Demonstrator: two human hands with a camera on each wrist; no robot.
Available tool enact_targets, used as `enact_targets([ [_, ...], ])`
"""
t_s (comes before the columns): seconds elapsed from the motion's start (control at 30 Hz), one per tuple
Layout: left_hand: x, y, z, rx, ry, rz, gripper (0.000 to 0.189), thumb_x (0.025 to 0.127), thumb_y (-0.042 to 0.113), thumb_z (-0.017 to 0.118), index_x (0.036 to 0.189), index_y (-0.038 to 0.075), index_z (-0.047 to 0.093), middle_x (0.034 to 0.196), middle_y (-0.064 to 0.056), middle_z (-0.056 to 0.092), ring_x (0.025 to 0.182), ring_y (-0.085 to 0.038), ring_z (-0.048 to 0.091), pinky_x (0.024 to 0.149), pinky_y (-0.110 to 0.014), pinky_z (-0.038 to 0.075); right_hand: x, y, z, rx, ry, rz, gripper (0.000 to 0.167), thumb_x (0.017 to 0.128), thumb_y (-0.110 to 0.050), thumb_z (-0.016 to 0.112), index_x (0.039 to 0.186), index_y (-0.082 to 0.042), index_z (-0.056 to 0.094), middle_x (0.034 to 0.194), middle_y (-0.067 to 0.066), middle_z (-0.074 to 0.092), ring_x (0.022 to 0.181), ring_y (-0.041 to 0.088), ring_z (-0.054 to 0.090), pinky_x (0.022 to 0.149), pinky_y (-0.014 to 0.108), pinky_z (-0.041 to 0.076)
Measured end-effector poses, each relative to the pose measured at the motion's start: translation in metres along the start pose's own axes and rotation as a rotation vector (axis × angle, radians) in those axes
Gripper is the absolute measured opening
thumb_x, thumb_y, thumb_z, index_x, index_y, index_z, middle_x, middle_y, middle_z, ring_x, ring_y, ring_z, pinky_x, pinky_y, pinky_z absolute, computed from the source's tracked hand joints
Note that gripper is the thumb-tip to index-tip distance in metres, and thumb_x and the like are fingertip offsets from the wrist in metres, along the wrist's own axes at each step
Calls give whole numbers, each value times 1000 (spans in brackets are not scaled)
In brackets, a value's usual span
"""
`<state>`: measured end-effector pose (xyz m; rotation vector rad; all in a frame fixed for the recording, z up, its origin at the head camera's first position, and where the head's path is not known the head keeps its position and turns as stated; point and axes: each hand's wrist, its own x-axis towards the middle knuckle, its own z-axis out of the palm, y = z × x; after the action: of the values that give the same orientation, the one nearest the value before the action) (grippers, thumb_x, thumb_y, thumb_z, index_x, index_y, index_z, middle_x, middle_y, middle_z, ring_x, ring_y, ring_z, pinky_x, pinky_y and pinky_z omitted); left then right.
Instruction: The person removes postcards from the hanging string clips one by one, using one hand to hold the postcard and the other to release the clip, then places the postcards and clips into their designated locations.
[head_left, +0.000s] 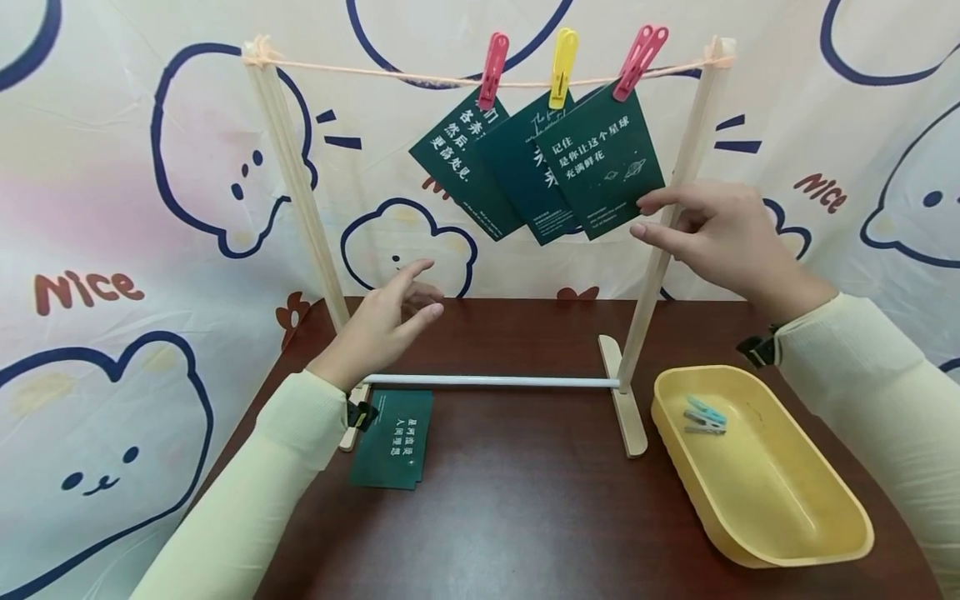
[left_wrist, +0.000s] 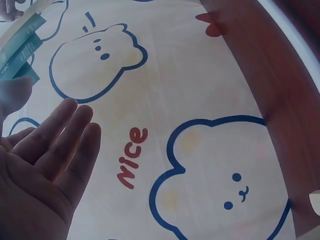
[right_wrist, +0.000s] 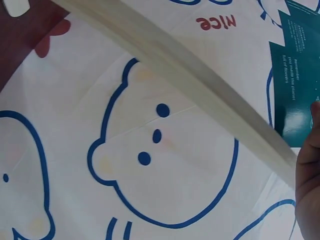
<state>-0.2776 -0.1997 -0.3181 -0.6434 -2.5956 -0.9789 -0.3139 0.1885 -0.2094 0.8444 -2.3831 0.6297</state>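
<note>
Three dark green printed cards hang overlapping from the string: the left card, the middle card and the right card. A pink clothespin, a yellow clothespin and, on the right card, two pink clothespins hold them. My right hand has its index fingertip at the right card's lower right edge, the thumb apart below. The right wrist view shows only part of this hand beside the cards. My left hand hovers left of the cards, fingers relaxed and nothing in it.
Wooden posts carry the string, with a white rod low between them. More green cards lie on the brown table at left. At right, a yellow basin contains blue and grey clothespins.
</note>
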Motion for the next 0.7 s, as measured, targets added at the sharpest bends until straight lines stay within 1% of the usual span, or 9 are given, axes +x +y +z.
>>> enact_targets([
  [0.1,4,2,2,-5,2,7,62,98,29,61,151,17,31,123,-2,64,105,-16,63,90,-40,51,4,-5,-1,4,12,-26,32,89,-32,72,116,-13,72,69,-1,56,58,13,47,49,22,38],
  [0.13,6,3,2,0,1,6,62,98,30,61,151,18,31,123,-1,64,105,-16,63,90,-40,50,5,-6,-2,4,15,-33,32,90,-32,72,116,-13,72,69,-1,56,57,13,47,49,22,37],
  [0.23,10,5,3,5,-4,2,63,98,34,59,151,19,30,124,-1,63,108,-16,62,91,-39,50,9,-11,-3,13,16,-39,33,90,-31,71,117,-12,71,74,-1,58,57,13,47,49,22,37],
  [0.37,17,9,3,10,-9,3,63,98,37,57,152,21,28,125,-2,62,109,-16,61,92,-39,50,15,-18,-2,31,22,-49,34,91,-31,70,119,-11,70,80,-2,60,58,12,48,51,21,41],
  [0.47,21,11,2,18,-8,9,64,99,39,56,153,22,27,125,-2,62,108,-16,60,91,-40,50,20,-23,-1,59,46,-75,34,91,-29,71,118,-10,70,74,-3,58,57,12,48,51,22,40],
  [0.57,24,14,1,21,-2,13,64,99,40,55,153,22,26,125,-2,62,107,-15,60,91,-40,50,26,-29,0,82,64,-84,34,91,-29,71,119,-11,70,71,-3,55,57,13,47,49,24,37],
  [0.7,28,17,1,4,-3,17,64,99,39,56,152,21,27,125,-2,61,107,-14,60,91,-38,50,32,-38,-1,93,78,-79,36,91,-33,70,120,-12,70,73,-2,56,57,13,48,49,24,38],
])
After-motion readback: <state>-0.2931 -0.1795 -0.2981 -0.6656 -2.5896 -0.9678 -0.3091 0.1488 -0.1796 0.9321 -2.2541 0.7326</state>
